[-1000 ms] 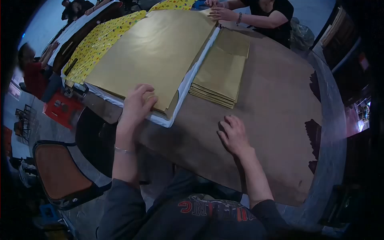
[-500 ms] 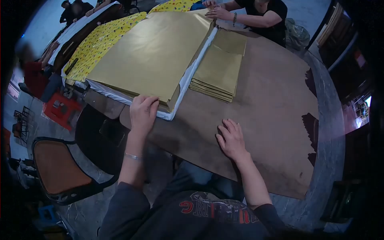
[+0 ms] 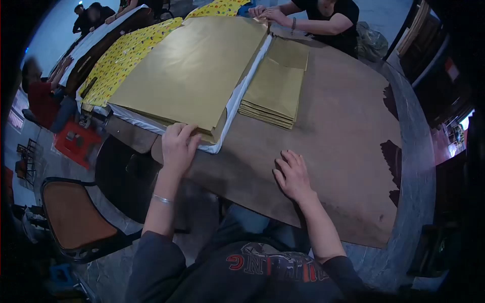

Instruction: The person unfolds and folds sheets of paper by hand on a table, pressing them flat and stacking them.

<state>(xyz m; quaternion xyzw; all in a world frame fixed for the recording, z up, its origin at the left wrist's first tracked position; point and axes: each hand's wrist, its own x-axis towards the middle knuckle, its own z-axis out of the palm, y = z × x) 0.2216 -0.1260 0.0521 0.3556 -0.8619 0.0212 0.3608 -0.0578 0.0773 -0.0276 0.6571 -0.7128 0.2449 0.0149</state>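
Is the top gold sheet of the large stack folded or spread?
Spread: the top gold sheet lies as one broad surface, the left hand at its near edge.

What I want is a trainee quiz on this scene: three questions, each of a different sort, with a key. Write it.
1. Pick one. The left hand is at:
A) a red stool
B) the near edge of the large stack
C) a chair
2. True or false: the right hand is apart from the small stack.
3. Fill in: the patterned sheet left of the large stack is mainly ____.

Key: 1 B; 2 true; 3 yellow.
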